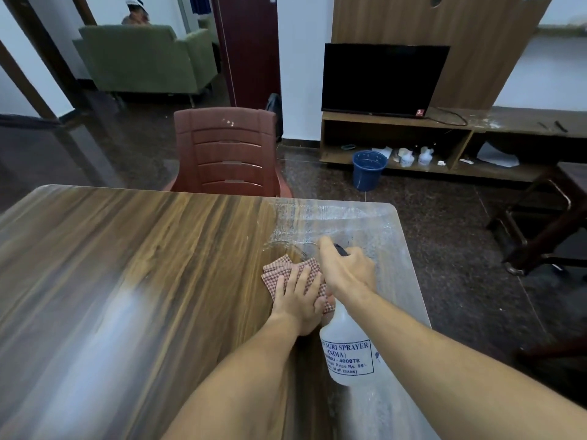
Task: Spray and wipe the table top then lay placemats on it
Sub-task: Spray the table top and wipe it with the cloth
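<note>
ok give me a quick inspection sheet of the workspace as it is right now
surface: wood-grain table, glossy; wet streaks over its far right corner
job's things: checked cloth flat on the table; spray bottle held above the right edge; placemats not seen
clutter: nothing seen on the table
grippers: left hand presses flat on the cloth; right hand grips the spray bottle's head
cables: black cable on the TV unit, away from the table
surroundings: plastic chair at the far edge; TV; blue bucket on the floor; green sofa beyond
</note>
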